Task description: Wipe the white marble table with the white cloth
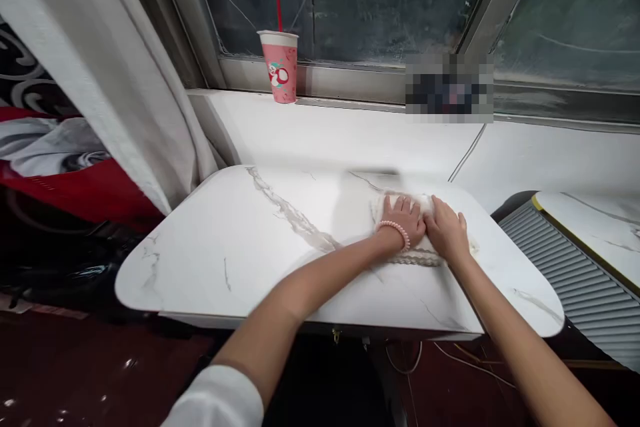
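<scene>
A white towel-like cloth [415, 255] with a wavy edge lies on the white marble-patterned tabletop [200, 233], right of its middle. My left hand [403, 220], with a pink beaded bracelet at the wrist, rests flat on the cloth with its fingers spread. Just beside it, my right hand [447, 230] grips the right part of the cloth, its fingers bent. Both hands partly cover the cloth.
A pink paper cup [283, 70] with a red straw stands on the window ledge. Further right on the ledge is a blurred-out patch. A light curtain [115, 67] hangs at left. A grey ribbed cabinet with a marble-patterned top [595, 213] is at right.
</scene>
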